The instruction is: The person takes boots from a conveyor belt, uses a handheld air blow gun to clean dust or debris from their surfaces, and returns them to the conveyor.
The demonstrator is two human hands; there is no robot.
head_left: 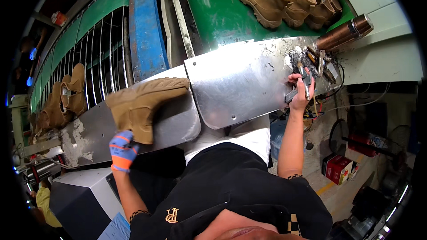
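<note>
A tan ankle boot (138,102) lies tilted over the left metal plate, its sole facing away from me and its toe pointing right. My left hand (123,150), in a blue and orange glove, is closed on the boot's shaft near the opening; the fingertips are partly hidden. At the right end of the bench, my bare right hand (300,95) has its fingers curled round a slim pen-like tool (307,90). Beside that hand sits a cluster of small tools (321,64) on a smudged, dark-stained patch of the metal.
Several tan boots (262,0) stand on the green surface at the far right, and more boots (73,91) rest by the metal rollers on the left. A copper-coloured flask (344,32) lies behind the tools. A red box (339,169) is on the floor to the right.
</note>
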